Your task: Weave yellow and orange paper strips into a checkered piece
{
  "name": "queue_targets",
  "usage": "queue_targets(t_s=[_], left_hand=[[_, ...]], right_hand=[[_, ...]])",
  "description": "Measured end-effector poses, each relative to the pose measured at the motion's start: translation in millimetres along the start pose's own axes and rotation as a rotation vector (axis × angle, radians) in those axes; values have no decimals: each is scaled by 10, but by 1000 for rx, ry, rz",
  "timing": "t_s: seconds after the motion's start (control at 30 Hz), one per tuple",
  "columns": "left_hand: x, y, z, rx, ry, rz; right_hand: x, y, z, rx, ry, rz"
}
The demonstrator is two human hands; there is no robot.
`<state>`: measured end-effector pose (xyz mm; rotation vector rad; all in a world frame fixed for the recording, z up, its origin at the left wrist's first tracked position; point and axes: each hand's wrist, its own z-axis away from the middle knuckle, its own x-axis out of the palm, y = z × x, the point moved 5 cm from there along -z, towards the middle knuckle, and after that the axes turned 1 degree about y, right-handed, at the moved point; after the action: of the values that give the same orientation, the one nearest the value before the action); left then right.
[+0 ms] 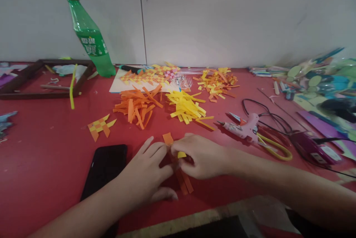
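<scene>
Near the table's front edge, my right hand [198, 154] is closed in a pinch on a short yellow paper strip [181, 154]. Under my fingers lie folded orange paper strips [185, 182], with two long ends pointing towards me and one end sticking out beyond. My left hand [150, 171] rests with fingers spread, its fingertips touching the left side of these strips and its thumb apart. The fingers cover the spot where yellow and orange meet. Farther off are a pile of orange strips [136, 107] and a pile of yellow strips [187, 107].
A black phone [107, 167] lies beside my left forearm. A woven paper fish [101, 126] sits beyond it. A pink glue gun [241, 128] and yellow-handled scissors [275, 148] lie right, with cables. At the back stand a tilted green bottle [93, 47] and a dark frame [44, 95].
</scene>
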<state>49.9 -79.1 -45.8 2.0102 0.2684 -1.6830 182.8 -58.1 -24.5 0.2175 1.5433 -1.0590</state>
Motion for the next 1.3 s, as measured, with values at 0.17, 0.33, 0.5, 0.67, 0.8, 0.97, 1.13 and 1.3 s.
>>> queue_targets(t_s=[0.17,0.33,0.5,0.67,0.8,0.97,1.13,1.3], left_hand=[[-10,8,2,7,22,-5],[-12,3,2,13,22,0],[15,-14,12,14,30,29],[7,-7,6,12,41,43],[0,2,-1,8,31,28],[4,-3,8,-2,24,41],[-3,-1,9,-8,23,50],[-7,-1,0,-22,16,44]], right_hand=[[-21,54,57,-4,104,-43],[53,178,79,164,239,-79],[117,217,112,226,285,-108],[171,272,153,258,334,-136],[201,287,167,257,362,-149],[210,269,170,266,390,-167],[229,265,174,270,427,-172],[250,270,171,268,422,-175]])
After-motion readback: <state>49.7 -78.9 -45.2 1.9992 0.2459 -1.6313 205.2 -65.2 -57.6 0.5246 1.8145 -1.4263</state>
